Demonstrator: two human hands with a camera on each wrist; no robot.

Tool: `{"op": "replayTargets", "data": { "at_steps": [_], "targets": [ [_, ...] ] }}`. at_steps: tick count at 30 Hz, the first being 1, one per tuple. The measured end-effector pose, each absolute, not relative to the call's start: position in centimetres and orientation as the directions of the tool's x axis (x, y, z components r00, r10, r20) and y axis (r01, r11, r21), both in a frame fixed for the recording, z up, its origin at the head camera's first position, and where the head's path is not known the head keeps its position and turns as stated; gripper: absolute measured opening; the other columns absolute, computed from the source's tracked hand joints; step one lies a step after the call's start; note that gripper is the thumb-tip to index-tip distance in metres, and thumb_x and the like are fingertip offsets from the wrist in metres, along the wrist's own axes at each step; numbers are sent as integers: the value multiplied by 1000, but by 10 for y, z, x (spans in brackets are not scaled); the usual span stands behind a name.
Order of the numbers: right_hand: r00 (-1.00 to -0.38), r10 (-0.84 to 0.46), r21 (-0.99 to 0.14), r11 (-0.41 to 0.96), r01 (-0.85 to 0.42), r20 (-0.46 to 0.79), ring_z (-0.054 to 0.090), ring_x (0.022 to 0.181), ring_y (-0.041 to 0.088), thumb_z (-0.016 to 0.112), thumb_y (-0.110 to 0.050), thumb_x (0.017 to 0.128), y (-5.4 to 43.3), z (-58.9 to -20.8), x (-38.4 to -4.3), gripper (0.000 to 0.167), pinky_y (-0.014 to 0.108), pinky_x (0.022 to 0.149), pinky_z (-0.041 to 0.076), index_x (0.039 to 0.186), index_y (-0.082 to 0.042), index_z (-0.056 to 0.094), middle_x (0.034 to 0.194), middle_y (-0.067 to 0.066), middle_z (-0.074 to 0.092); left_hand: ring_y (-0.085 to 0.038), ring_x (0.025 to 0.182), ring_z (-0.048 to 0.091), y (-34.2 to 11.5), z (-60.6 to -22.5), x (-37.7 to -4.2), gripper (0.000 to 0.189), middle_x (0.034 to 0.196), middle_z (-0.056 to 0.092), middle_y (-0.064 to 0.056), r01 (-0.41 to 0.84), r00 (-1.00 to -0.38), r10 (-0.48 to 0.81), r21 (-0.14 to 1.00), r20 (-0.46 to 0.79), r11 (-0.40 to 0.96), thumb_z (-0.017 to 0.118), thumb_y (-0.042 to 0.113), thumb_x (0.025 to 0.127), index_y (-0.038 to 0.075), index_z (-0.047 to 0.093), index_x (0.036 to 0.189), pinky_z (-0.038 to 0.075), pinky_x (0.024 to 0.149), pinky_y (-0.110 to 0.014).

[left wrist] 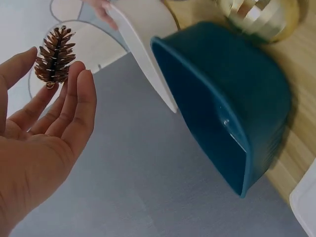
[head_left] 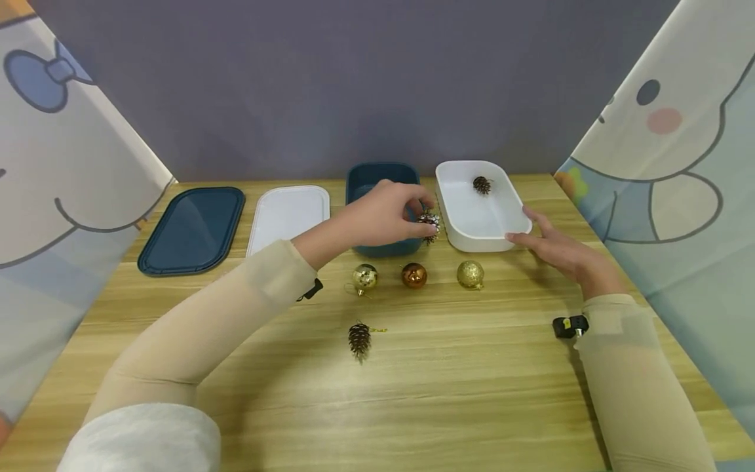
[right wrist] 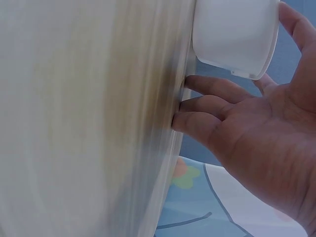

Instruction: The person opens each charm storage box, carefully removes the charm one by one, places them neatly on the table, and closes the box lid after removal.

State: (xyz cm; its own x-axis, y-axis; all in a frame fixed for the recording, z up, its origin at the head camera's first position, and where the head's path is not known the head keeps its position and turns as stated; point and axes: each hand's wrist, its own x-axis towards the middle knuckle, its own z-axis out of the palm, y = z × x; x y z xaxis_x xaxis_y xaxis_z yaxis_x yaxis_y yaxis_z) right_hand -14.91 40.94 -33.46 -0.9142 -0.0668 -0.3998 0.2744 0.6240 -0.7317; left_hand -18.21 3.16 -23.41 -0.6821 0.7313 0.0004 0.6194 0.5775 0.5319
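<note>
My left hand pinches a brown pine cone between thumb and fingertips. In the head view it is above the right side of the dark blue container, close to the white container. Another pine cone lies inside the white container, near its far end. At that container's near right corner, my right hand touches the rim with spread thumb and index finger. Its other fingers extend down toward the tabletop in the right wrist view.
Before the containers lie a shiny gold ball, a copper ball and a glittery gold ball. A pine cone with a gold loop lies nearer. A dark blue lid and a white lid lie left. A grey panel stands behind.
</note>
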Motion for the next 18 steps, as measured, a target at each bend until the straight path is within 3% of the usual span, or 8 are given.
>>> {"op": "replayTargets", "data": {
  "at_steps": [6,13,18],
  "targets": [
    [-920,-65,-738,620,267,-387,-19,159,58,56,-63,104,409,-333,-150,107,82,123,3,165,-38,-28,172,22,-32,-13,98,73,16,-241,-158,43,124,74,0,603,-691,722,548,-4,580,75,43,100,21,68,137,59,90,-35],
    [-922,-60,-722,642,259,-384,-16,157,62,55,-64,104,409,-334,-148,106,83,121,5,166,-37,-27,172,26,-30,-11,76,65,7,-260,-128,36,112,76,8,577,-702,711,551,-44,603,80,46,96,21,73,121,55,76,-30],
    [-926,-63,-721,647,247,-373,-14,159,60,55,-64,104,409,-334,-148,106,82,123,5,167,-36,-26,173,27,-26,-10,70,61,7,-279,-117,34,103,77,10,580,-676,732,553,-82,597,84,44,93,20,75,115,52,71,-27]
  ]
}}
